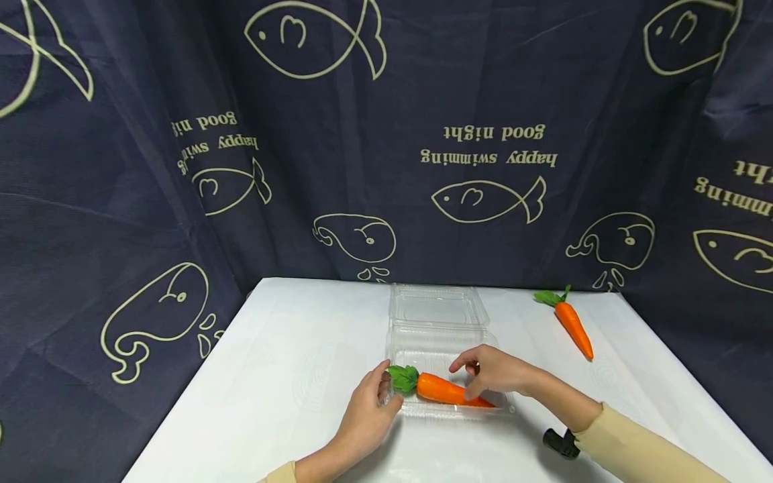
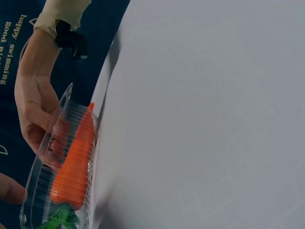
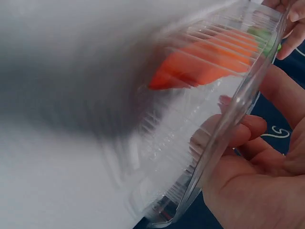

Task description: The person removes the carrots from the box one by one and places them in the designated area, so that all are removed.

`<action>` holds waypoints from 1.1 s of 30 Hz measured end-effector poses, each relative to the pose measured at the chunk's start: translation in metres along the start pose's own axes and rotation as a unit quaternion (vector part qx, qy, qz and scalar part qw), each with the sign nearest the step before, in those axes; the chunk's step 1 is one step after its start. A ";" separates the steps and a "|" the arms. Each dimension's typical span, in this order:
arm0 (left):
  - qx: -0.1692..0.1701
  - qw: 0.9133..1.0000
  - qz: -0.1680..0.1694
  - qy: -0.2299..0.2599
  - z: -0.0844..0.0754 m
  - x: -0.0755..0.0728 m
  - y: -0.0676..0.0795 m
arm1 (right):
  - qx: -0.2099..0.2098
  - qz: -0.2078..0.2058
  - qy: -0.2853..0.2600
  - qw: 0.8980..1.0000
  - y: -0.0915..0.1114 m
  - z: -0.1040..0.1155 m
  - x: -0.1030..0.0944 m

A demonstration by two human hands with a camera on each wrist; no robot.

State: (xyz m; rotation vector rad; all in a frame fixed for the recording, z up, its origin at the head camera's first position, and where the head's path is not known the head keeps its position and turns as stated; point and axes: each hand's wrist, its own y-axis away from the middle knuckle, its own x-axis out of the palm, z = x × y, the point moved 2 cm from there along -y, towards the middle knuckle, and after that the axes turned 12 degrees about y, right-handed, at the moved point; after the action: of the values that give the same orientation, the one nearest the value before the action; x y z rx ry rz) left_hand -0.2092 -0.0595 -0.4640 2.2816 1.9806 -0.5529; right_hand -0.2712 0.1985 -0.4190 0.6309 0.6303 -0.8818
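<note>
An orange carrot (image 1: 443,389) with green leaves lies crosswise in the front of a clear plastic clamshell box (image 1: 423,357), leaves to the left. Its hinged lid (image 1: 436,308) is folded back, away from me. At the box's left edge rests my left hand (image 1: 364,410), thumb and fingers spread near the front corner beside the leaves. My right hand (image 1: 496,369) is over the right part of the box, fingers loosely bent, the thumb overlapping the carrot's thin end in the head view. In the right wrist view its fingers (image 3: 248,129) are apart from the carrot (image 3: 205,62).
A second carrot (image 1: 574,329) with leaves lies on the white table (image 1: 302,335) at the back right. Dark fabric (image 1: 374,147) with fish and whale drawings hangs behind and beside the table. A black device (image 1: 561,443) is at the right wrist.
</note>
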 end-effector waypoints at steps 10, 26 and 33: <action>-0.002 1.000 0.002 0.000 0.000 -0.001 0.000 | -0.007 -0.004 0.050 0.999 -0.001 0.002 0.007; -0.001 1.000 0.003 0.003 -0.001 -0.001 0.002 | 0.000 -0.042 0.088 0.995 -0.005 0.001 0.017; -0.002 1.000 0.005 0.017 -0.001 -0.001 0.002 | -0.003 -0.063 0.077 0.995 -0.004 0.001 0.019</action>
State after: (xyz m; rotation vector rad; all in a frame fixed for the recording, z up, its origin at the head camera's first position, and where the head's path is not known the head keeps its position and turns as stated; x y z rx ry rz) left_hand -0.2069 -0.0610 -0.4634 2.3141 1.9816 -0.5113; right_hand -0.2650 0.1860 -0.4329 0.6646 0.8188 -0.9537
